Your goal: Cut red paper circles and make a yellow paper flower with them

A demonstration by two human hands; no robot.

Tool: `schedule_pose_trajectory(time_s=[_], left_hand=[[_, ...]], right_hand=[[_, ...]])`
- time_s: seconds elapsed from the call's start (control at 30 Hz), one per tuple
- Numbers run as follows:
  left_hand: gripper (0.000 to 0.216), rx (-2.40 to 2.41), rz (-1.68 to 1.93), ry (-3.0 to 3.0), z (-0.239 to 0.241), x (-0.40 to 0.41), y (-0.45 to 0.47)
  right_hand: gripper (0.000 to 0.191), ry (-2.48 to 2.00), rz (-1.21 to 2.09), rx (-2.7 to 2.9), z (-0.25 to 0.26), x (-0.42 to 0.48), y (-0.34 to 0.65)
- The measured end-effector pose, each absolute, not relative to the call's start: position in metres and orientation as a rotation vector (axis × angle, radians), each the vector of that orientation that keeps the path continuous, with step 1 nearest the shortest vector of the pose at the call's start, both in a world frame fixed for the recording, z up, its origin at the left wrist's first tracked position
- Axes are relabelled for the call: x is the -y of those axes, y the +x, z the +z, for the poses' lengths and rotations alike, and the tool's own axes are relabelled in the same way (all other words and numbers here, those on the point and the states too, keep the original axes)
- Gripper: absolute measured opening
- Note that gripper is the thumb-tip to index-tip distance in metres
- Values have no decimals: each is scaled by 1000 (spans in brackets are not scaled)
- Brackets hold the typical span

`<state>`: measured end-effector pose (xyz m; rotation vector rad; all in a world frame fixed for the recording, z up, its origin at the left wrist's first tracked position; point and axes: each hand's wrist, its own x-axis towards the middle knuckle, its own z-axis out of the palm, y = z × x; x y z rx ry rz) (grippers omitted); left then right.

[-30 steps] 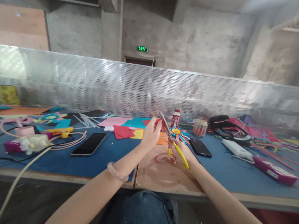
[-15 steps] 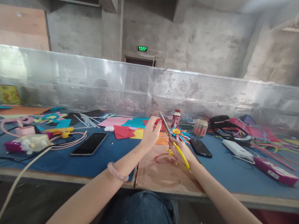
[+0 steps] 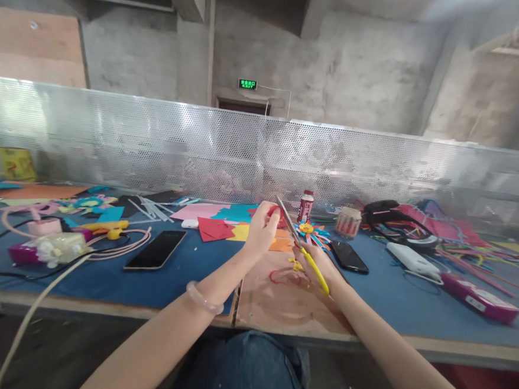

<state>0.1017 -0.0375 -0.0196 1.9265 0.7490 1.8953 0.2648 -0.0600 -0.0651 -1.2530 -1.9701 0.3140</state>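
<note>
My left hand [image 3: 260, 230] is raised above the table with its fingers pinched on a small red paper piece [image 3: 274, 210]. My right hand [image 3: 314, 265] grips yellow-handled scissors [image 3: 303, 245], whose blades point up and left to the red piece. Below the hands a thin red paper curl [image 3: 279, 275] lies on the brown board [image 3: 278, 305]. A multicoloured paper flower [image 3: 311, 232] rests just behind the scissors.
Two black phones [image 3: 155, 250] [image 3: 349, 256] lie on the blue table cover [image 3: 102, 278]. Coloured paper sheets [image 3: 215, 224], a red-capped glue bottle [image 3: 305, 206], a tape roll [image 3: 347, 221], a white power bank [image 3: 410, 258], a pink box [image 3: 478, 297], cables and a perforated metal screen [image 3: 156, 143] surround the work area.
Almost nothing differs. My left hand with the red piece has shifted very slightly; the scissors stay at the paper.
</note>
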Motion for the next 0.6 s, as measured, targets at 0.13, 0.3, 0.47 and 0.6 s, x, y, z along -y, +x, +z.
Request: schedule_pose_trajectory(time_s=[0.13, 0.3, 0.47, 0.6], left_hand=[[15, -769, 1900, 1935, -19, 38, 101], [15, -797, 1918, 1922, -20, 37, 101], [18, -787, 1855, 1931, -20, 38, 100], [19, -752, 1844, 1921, -21, 35, 100]], right_hand=[[28, -1240, 259, 1976, -66, 57, 266], [23, -1173, 216, 1922, -76, 48, 269], [25, -1132, 207, 1872, -78, 47, 272], [28, -1072, 277, 1816, -79, 42, 273]])
